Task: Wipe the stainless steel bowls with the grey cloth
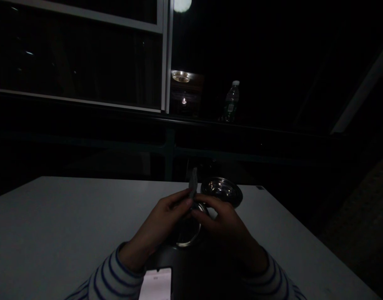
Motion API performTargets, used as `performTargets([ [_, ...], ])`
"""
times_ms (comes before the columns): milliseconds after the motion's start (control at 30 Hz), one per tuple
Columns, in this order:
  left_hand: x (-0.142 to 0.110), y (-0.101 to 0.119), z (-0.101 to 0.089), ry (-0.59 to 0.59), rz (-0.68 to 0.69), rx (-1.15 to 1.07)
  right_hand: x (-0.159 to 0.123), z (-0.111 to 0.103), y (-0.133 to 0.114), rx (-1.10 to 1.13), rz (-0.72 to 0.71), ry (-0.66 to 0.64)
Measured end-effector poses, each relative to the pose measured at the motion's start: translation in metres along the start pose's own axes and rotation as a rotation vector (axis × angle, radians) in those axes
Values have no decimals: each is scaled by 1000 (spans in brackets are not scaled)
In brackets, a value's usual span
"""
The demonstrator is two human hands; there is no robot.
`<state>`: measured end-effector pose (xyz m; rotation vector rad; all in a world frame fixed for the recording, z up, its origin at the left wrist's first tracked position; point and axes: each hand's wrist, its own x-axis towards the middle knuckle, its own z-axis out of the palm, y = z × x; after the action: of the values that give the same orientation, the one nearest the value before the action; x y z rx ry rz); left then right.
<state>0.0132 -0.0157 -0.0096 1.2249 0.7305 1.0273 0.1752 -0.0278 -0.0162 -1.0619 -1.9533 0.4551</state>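
Observation:
The scene is very dark. My left hand (pixel 161 225) and my right hand (pixel 224 223) meet over a round metal-rimmed opening (pixel 189 233) of a dark vessel in front of me. Both hands pinch a small grey sachet (pixel 193 183) that stands upright between the fingertips. The fingers of each hand are closed on it. Striped sleeves cover both wrists. Just beyond my right hand sits a shiny metal bowl (pixel 221 191) on the white table (pixel 69 225).
A lit phone screen (pixel 156 284) lies near my left sleeve at the bottom edge. A plastic water bottle (pixel 231 102) stands on a dark ledge behind the table. Window frames and a reflected lamp (pixel 180 76) fill the background.

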Motion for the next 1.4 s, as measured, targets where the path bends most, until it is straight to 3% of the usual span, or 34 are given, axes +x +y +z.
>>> performTargets([
  [467,2,-4,2,50,-27,-41,3,2,-4,174,28,-23],
  [633,2,-6,3,86,-43,-24,4,6,-2,208,113,-8],
  [800,4,0,-5,141,-2,144,5,-6,3,173,235,125],
  [933,4,14,-22,327,110,363,4,-33,15,55,256,297],
  [1067,5,23,-38,417,122,466,3,-56,26,-11,252,369],
  [1233,9,20,-47,442,207,644,1,-73,26,-69,266,510],
  [1400,10,12,-48,437,276,830,0,-75,18,5,274,580],
])
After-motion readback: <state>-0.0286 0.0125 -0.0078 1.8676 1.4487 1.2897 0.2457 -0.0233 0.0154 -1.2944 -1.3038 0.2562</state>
